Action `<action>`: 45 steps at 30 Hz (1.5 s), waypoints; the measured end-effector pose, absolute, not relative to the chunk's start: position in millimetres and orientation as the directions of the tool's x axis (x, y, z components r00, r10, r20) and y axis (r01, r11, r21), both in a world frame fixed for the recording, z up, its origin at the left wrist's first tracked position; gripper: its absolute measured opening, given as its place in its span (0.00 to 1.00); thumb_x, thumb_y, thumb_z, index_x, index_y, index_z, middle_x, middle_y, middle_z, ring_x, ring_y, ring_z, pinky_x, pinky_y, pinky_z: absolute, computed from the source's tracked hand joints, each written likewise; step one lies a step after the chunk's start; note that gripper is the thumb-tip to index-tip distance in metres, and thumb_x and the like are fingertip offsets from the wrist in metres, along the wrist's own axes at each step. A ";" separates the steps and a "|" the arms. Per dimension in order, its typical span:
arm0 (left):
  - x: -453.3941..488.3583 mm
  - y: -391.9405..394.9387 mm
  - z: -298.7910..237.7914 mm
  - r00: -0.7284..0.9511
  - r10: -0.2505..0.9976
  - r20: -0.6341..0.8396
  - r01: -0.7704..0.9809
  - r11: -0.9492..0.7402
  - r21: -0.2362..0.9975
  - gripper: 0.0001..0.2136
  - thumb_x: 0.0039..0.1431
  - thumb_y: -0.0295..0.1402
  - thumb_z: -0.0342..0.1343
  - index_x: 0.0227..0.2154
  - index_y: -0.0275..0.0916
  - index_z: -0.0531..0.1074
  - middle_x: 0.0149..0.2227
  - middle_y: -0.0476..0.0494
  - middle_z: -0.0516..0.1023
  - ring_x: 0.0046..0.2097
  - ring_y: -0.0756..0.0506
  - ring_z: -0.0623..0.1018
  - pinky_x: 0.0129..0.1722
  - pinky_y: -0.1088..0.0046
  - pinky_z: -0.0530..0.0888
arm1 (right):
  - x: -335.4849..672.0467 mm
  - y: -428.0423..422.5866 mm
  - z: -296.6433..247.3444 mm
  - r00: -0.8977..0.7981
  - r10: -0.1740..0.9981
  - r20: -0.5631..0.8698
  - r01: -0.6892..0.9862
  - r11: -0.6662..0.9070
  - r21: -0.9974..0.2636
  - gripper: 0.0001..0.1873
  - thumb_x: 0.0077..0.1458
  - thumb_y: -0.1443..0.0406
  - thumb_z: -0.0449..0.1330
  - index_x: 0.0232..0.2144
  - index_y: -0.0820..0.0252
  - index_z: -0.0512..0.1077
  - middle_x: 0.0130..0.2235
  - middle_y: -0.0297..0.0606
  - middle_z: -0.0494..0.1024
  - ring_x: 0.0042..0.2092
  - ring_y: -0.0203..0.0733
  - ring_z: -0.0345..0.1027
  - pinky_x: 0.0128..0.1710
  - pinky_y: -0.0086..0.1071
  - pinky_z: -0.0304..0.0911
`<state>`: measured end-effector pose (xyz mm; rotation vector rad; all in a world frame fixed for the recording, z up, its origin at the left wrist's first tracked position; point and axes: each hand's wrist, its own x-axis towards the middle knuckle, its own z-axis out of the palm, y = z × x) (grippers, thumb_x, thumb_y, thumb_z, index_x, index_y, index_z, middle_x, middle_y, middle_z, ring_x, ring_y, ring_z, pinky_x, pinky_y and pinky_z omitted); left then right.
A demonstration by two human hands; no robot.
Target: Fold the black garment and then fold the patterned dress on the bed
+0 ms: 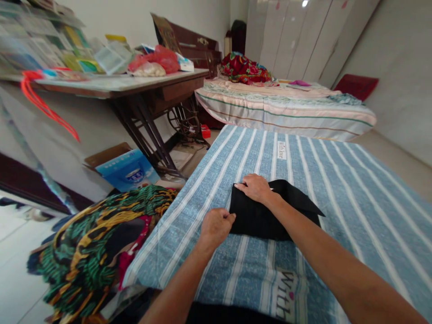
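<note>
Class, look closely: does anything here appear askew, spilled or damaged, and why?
The black cloth looks askew: its left edge runs straight beside the left hand, while a pointed flap juts out rightward, making the outline uneven. No spill shows.

Legible print was found on the blue-and-white striped cloth [202, 193]. On its far panel [281, 150], "With love" is read in dark letters, turned sideways and running toward the near edge. On its near panel [285, 294], "With" is read in larger letters, turned the same way, with a pinkish heart [291, 295] set beside the word; nothing further can be made out there. On the blue carton [124, 171], a pale-and-dark emblem [135, 175] is noted, its characters too blurred to be transcribed. Packet lettering [74, 45] at upper left: smeared, not readable.
</note>
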<state>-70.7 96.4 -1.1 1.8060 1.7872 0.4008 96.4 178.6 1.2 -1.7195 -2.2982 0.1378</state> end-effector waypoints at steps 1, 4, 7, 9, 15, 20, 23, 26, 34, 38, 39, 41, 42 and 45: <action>-70.9 97.1 -1.8 0.060 0.985 -0.164 0.827 0.043 0.561 0.14 0.53 0.38 0.52 0.16 0.39 0.69 0.18 0.52 0.66 0.25 0.50 0.67 0.27 0.75 0.58 | 95.8 178.5 2.4 -0.258 0.954 0.154 0.928 0.289 -0.235 0.21 0.58 0.52 0.52 0.23 0.61 0.72 0.31 0.42 0.74 0.36 0.45 0.67 0.33 0.34 0.56; -71.2 100.2 -2.7 0.069 0.986 -0.152 0.859 0.019 0.511 0.15 0.54 0.38 0.51 0.15 0.39 0.69 0.18 0.51 0.67 0.25 0.50 0.68 0.27 0.74 0.58 | 99.2 177.6 12.7 -0.243 0.954 0.178 0.925 0.283 -0.253 0.22 0.58 0.50 0.51 0.26 0.60 0.72 0.32 0.41 0.74 0.39 0.44 0.66 0.35 0.33 0.57; -70.1 102.9 -1.4 0.074 0.985 -0.159 0.886 0.008 0.463 0.15 0.54 0.38 0.50 0.15 0.39 0.68 0.19 0.50 0.69 0.26 0.49 0.70 0.28 0.74 0.59 | 115.0 171.5 30.5 -0.212 0.925 0.315 0.891 0.315 -0.327 0.19 0.59 0.52 0.51 0.31 0.60 0.73 0.35 0.41 0.75 0.41 0.42 0.65 0.39 0.32 0.57; -68.3 103.2 0.2 0.061 0.987 -0.150 0.907 0.008 0.422 0.14 0.54 0.38 0.50 0.16 0.40 0.68 0.20 0.49 0.70 0.27 0.48 0.71 0.28 0.73 0.59 | 131.8 162.1 41.5 -0.159 0.899 0.409 0.865 0.327 -0.382 0.15 0.58 0.55 0.53 0.31 0.59 0.73 0.35 0.40 0.75 0.41 0.41 0.66 0.40 0.32 0.57; -65.8 95.8 2.7 0.019 0.993 -0.117 0.928 0.026 0.371 0.10 0.57 0.38 0.50 0.24 0.41 0.69 0.22 0.48 0.73 0.28 0.46 0.74 0.27 0.73 0.62 | 175.1 119.3 44.7 -0.037 0.891 0.452 0.846 0.268 -0.460 0.09 0.55 0.64 0.55 0.26 0.57 0.72 0.31 0.36 0.75 0.36 0.40 0.66 0.39 0.33 0.58; -64.3 90.4 6.0 0.150 0.960 0.238 0.916 -0.225 0.332 0.11 0.56 0.32 0.51 0.42 0.34 0.69 0.36 0.40 0.77 0.40 0.41 0.75 0.40 0.66 0.70 | 179.7 97.6 31.9 -0.026 0.910 0.414 0.807 0.263 -0.529 0.07 0.54 0.65 0.55 0.26 0.56 0.72 0.30 0.34 0.74 0.34 0.38 0.67 0.38 0.32 0.60; -52.5 96.7 10.2 0.314 0.823 0.473 0.857 -0.460 0.232 0.10 0.58 0.30 0.48 0.39 0.34 0.71 0.42 0.37 0.75 0.46 0.40 0.73 0.48 0.63 0.69 | 185.7 95.0 30.6 0.039 0.901 0.432 0.783 0.241 -0.573 0.07 0.54 0.65 0.55 0.27 0.56 0.73 0.30 0.34 0.75 0.35 0.38 0.68 0.38 0.32 0.60; -35.8 110.4 8.2 0.432 0.761 0.484 0.795 -0.575 0.194 0.12 0.59 0.27 0.45 0.40 0.34 0.72 0.48 0.36 0.73 0.49 0.41 0.72 0.51 0.63 0.69 | 202.6 93.8 33.1 0.173 0.884 0.433 0.774 0.150 -0.616 0.07 0.53 0.64 0.55 0.27 0.56 0.73 0.32 0.34 0.77 0.35 0.39 0.69 0.39 0.32 0.61; -29.7 137.4 -32.5 0.427 0.814 0.393 0.792 -0.547 0.272 0.16 0.60 0.26 0.40 0.47 0.31 0.68 0.52 0.32 0.71 0.55 0.41 0.70 0.56 0.60 0.67 | 227.8 68.7 36.9 0.360 0.881 0.305 0.748 -0.077 -0.660 0.08 0.51 0.61 0.54 0.26 0.56 0.73 0.25 0.32 0.75 0.29 0.39 0.68 0.32 0.31 0.59; -33.8 138.4 -37.7 0.431 0.816 0.385 0.778 -0.552 0.301 0.16 0.61 0.27 0.41 0.48 0.31 0.68 0.53 0.32 0.71 0.55 0.41 0.70 0.56 0.61 0.67 | 209.7 66.6 37.0 0.287 0.916 0.281 0.755 -0.035 -0.655 0.09 0.52 0.61 0.54 0.24 0.55 0.71 0.22 0.30 0.72 0.26 0.37 0.65 0.30 0.30 0.57; -33.9 137.7 -37.5 0.431 0.817 0.383 0.778 -0.552 0.300 0.16 0.61 0.27 0.41 0.48 0.31 0.68 0.53 0.32 0.71 0.55 0.41 0.70 0.55 0.61 0.67 | 205.2 68.7 37.4 0.269 0.921 0.283 0.760 -0.023 -0.649 0.09 0.52 0.61 0.54 0.24 0.55 0.71 0.22 0.30 0.71 0.26 0.37 0.65 0.30 0.30 0.57; -33.6 135.9 -37.1 0.425 0.816 0.392 0.785 -0.548 0.288 0.16 0.61 0.27 0.41 0.48 0.33 0.67 0.53 0.33 0.71 0.55 0.41 0.70 0.55 0.60 0.67 | 198.4 74.2 39.2 0.257 0.924 0.284 0.784 -0.028 -0.620 0.08 0.53 0.62 0.55 0.26 0.55 0.71 0.23 0.30 0.72 0.27 0.37 0.66 0.30 0.30 0.56; -33.3 135.0 -37.3 0.422 0.814 0.400 0.790 -0.547 0.279 0.16 0.61 0.27 0.41 0.48 0.33 0.67 0.53 0.33 0.71 0.56 0.41 0.70 0.55 0.60 0.68 | 196.3 76.8 40.3 0.263 0.924 0.279 0.799 -0.047 -0.600 0.07 0.53 0.62 0.55 0.27 0.55 0.71 0.24 0.31 0.73 0.28 0.37 0.66 0.30 0.30 0.55; -32.9 133.2 -39.2 0.417 0.809 0.413 0.798 -0.544 0.260 0.15 0.61 0.27 0.41 0.48 0.34 0.67 0.54 0.33 0.70 0.56 0.41 0.69 0.54 0.59 0.67 | 194.2 80.1 43.1 0.286 0.926 0.248 0.832 -0.112 -0.543 0.06 0.53 0.62 0.55 0.28 0.54 0.72 0.26 0.32 0.74 0.30 0.38 0.67 0.30 0.30 0.54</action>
